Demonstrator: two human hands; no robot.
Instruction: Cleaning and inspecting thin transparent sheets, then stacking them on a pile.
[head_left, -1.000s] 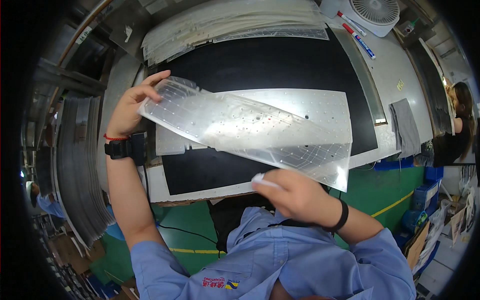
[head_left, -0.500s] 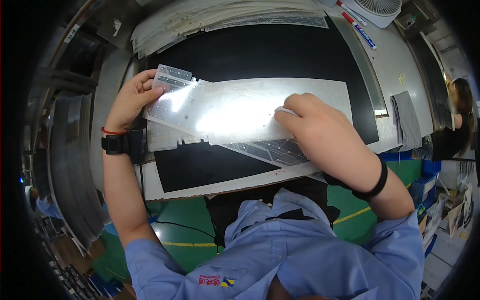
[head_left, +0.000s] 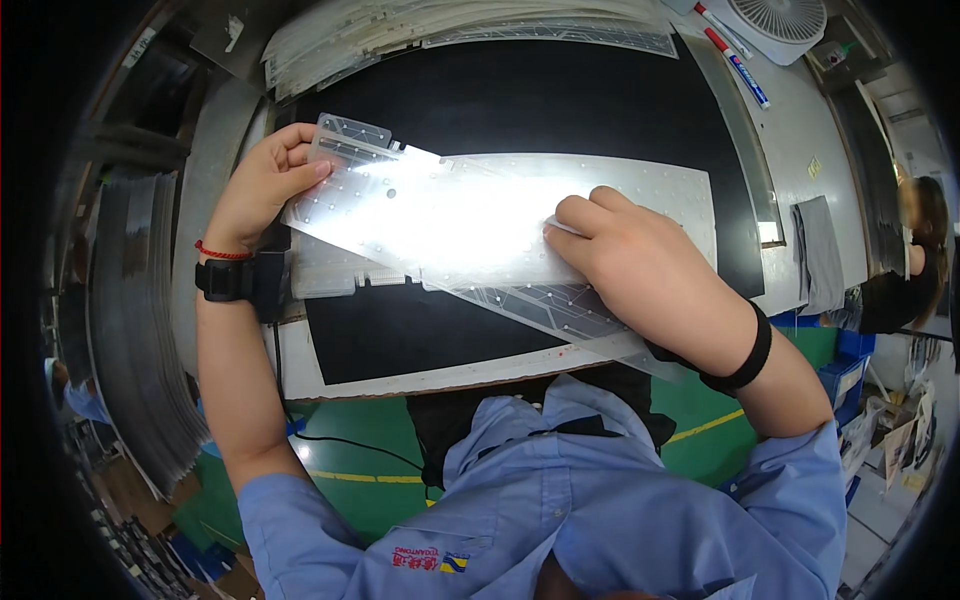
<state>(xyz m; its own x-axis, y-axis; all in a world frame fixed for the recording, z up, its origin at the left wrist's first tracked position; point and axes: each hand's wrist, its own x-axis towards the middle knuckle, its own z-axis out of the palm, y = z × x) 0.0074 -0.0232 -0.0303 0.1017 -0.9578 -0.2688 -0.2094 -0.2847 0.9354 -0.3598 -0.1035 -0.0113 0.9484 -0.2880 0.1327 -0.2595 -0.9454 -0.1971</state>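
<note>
My left hand (head_left: 262,188) pinches the upper left end of a clear plastic sheet (head_left: 350,205) printed with fine lines and small dots. This sheet lies slantwise across a second pale translucent sheet (head_left: 680,195), and its lower right end reaches past the table edge under my right forearm. Strong glare whitens the middle of both. Over that glare, my right hand (head_left: 645,255) is closed with its fingertips together at the upper sheet's surface. A small pale edge shows at the fingertips, too little to name. Both sheets rest on a black mat (head_left: 540,100).
A pile of similar clear sheets (head_left: 350,50) lies along the far edge. Markers (head_left: 738,68), a white fan (head_left: 780,22) and a folded grey cloth (head_left: 818,255) are at the right. More stacked sheets (head_left: 145,330) stand at the left. Another person (head_left: 905,250) is at far right.
The view has shifted slightly. The slanted sheet's left end has risen a little with my left hand, and its lower right end shows farther out. My right hand stays closed over the glare.
</note>
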